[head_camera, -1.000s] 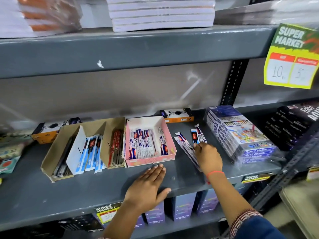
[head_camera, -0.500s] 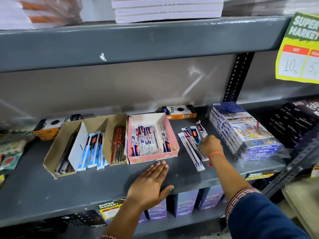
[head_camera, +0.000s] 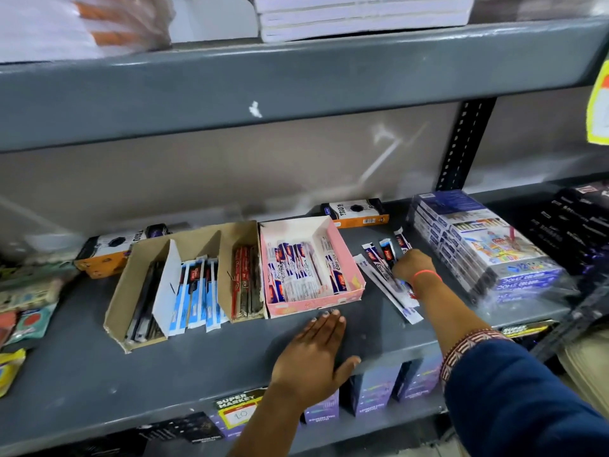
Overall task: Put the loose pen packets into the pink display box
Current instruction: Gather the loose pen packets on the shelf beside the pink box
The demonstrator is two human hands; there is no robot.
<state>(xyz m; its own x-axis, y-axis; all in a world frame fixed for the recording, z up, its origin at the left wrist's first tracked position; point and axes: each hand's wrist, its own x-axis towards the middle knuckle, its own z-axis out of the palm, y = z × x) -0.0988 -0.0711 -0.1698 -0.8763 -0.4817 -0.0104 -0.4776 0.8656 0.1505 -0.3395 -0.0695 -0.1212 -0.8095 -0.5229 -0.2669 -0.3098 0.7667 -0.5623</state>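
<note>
The pink display box stands on the grey shelf with several pen packets lying inside it. To its right, several loose pen packets lie fanned out on the shelf. My right hand rests on top of these loose packets with its fingers curled over them; its grip on any packet is hidden. My left hand lies flat, palm down, on the shelf just in front of the pink box, fingers apart, holding nothing.
A brown cardboard divider box with pens touches the pink box's left side. A stack of colour-pencil packs stands right of the loose packets. An orange-black box lies behind. The upper shelf hangs overhead.
My right hand has slid further back and rightward over the loose packets. The left hand has stayed flat in front of the pink box. The view has shifted slightly.
</note>
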